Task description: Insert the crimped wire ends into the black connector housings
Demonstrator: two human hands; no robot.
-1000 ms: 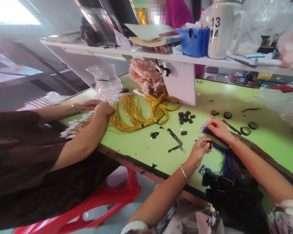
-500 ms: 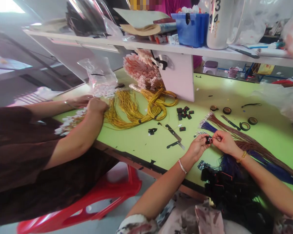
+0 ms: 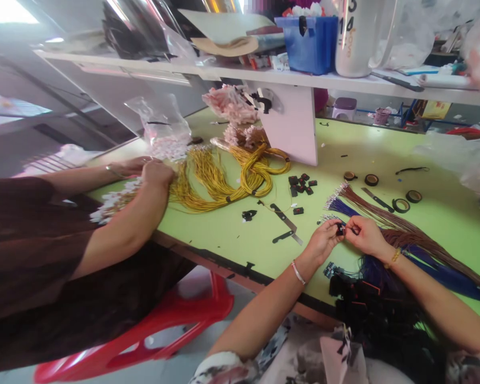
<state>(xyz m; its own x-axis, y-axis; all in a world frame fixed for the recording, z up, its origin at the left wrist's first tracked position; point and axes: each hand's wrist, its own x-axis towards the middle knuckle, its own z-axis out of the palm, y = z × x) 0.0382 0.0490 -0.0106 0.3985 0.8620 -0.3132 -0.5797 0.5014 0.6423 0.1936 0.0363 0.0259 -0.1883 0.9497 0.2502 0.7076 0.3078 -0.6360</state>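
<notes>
A small black block (image 3: pixel 340 229) is pinched in the fingertips of my left hand (image 3: pixel 323 241). Just to its right, my right hand (image 3: pixel 367 236) is closed at the block's side, thumb and finger pressed together. What it grips is too small and hidden to make out. Beside and beneath my hands lie bundles of brown wires (image 3: pixel 408 226) and blue wires (image 3: pixel 344 207) with pale metal ends. Nearer my body, small circuit boards (image 3: pixel 333 270) lie by a heap of black pieces (image 3: pixel 378 304).
Left of my hands are knives (image 3: pixel 285 217) and several black blocks (image 3: pixel 303 184). Rolls of tape (image 3: pixel 401 205) and another knife (image 3: pixel 377 199) lie to the right. At left, a co-worker's hands (image 3: pixel 156 173) work by yellow wires (image 3: pixel 208 176). A shelf (image 3: pixel 324 82) spans the back.
My right hand has shifted very slightly left, towards the block. The pink bunch at the back sits lower and looks flatter. The camera view has tilted a little.
</notes>
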